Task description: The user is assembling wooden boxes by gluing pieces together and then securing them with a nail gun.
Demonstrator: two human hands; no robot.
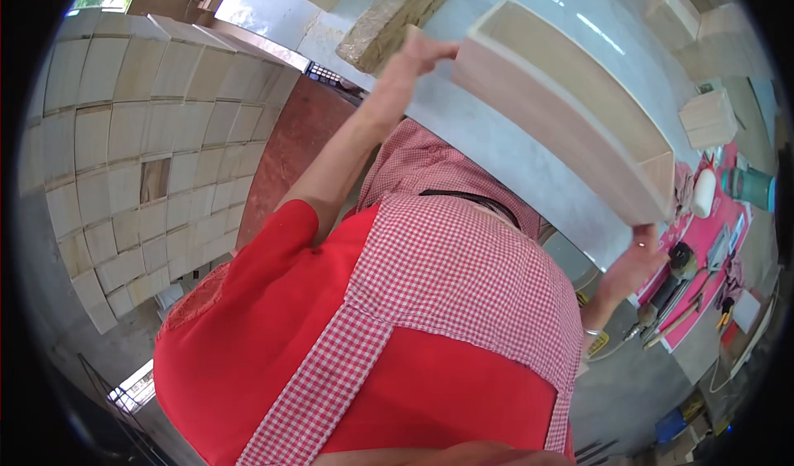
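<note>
A long, open pale wooden box is tilted over the light blue-white tabletop, its hollow side facing up and away. My left hand grips its far left end with the fingers. At the near right end, my right hand holds the lower corner, a ring and a bracelet showing on it. The fingers on the box's underside are partly hidden. Just beyond my left hand lies a long block with a shiny brown, tape-like surface.
Pale wooden boxes stand stacked in rows at the left. A smaller wooden block sits at the table's right. Beside it, a pink mat carries hand tools, a white bottle and a teal container.
</note>
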